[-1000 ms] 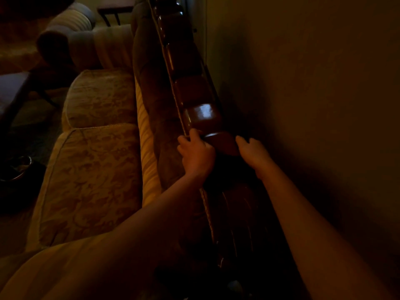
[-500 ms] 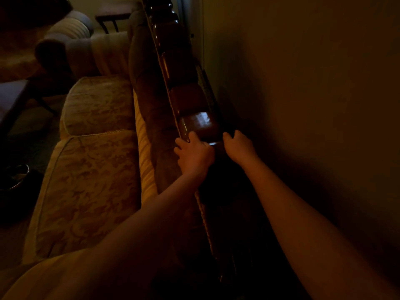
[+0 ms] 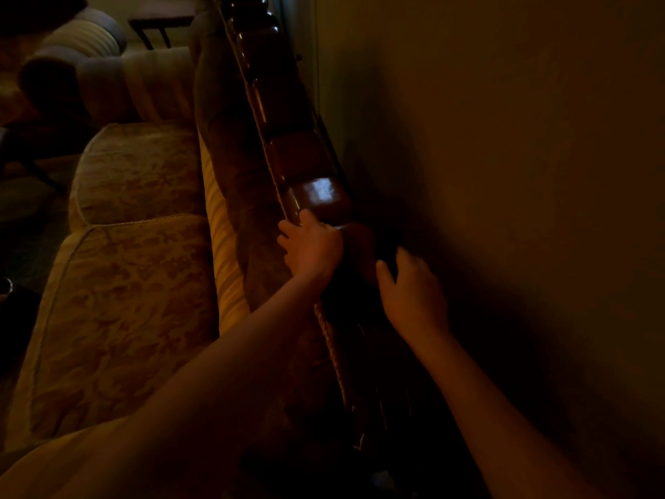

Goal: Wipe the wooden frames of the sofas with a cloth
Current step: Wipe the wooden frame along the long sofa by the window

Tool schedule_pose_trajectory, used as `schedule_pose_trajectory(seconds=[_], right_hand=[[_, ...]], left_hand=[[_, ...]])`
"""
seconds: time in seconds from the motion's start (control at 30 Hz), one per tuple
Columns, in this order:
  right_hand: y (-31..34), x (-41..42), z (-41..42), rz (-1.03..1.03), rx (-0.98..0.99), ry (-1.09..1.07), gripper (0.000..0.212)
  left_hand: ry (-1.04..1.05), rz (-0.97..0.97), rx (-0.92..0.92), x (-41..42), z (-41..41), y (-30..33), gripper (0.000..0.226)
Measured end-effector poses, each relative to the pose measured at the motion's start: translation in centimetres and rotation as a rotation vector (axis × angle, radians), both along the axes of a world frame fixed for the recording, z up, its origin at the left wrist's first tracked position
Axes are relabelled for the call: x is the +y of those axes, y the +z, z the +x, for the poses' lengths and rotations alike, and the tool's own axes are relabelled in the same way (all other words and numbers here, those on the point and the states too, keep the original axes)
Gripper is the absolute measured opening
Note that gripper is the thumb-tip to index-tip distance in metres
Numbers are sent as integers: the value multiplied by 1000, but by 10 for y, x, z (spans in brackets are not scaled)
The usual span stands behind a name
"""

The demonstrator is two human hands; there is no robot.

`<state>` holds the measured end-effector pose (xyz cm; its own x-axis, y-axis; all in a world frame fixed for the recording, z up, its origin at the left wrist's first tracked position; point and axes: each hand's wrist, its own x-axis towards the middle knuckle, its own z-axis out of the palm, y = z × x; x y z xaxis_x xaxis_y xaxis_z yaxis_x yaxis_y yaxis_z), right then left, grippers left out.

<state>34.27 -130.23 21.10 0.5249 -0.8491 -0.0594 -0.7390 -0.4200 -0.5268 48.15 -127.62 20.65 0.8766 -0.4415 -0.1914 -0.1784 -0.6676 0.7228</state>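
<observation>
i judge us midway along the glossy dark-brown carved wooden top rail [image 3: 313, 196] behind the sofa cushions, left hand [image 3: 313, 248] gripping something dark, perhaps the cloth, right hand [image 3: 414, 289] loosely spread.

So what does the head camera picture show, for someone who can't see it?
Two bare hands, left hand and right hand, rest on the dark, shiny wooden frame along the top of a sofa's back, close to a wall. The room is dim, so any cloth under the hands is too dark to make out. Patterned yellow seat cushions lie to the left.
</observation>
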Motion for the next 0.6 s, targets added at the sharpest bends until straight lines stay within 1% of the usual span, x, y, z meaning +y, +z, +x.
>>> schedule_pose_trajectory(seconds=[0.07, 0.1, 0.2, 0.23, 0.3, 0.37, 0.43, 0.5, 0.53, 0.6], right_hand=[[-3, -6, 16, -143, 31, 93, 50], [-3, -13, 25, -157, 42, 124, 51], [-3, -34, 41, -6, 20, 154, 53], [-2, -33, 39, 3, 7, 167, 53], [-3, -19, 23, -97, 33, 212, 52], [-5, 3, 0, -202, 67, 242, 50], [-9, 29, -21, -344, 51, 262, 47], [-15, 48, -31, -508, 27, 266, 44], [-18, 53, -30, -549, 28, 263, 45], [-17, 53, -19, -540, 67, 254, 47]], left_hand=[[-8, -11, -8, 0, -1, 1, 33], [-3, -13, -10, 0, -2, 2, 34], [29, -43, 56, 3, -2, 7, 38], [38, -83, 89, 6, 1, 6, 38], [37, -224, 173, 17, 7, 4, 36], [43, -372, 259, 30, 13, 0, 27], [53, -432, 321, 43, 16, -2, 20], [71, -459, 356, 50, 17, -7, 19], [79, -462, 369, 53, 16, -9, 19], [112, -470, 403, 57, 14, -13, 17]])
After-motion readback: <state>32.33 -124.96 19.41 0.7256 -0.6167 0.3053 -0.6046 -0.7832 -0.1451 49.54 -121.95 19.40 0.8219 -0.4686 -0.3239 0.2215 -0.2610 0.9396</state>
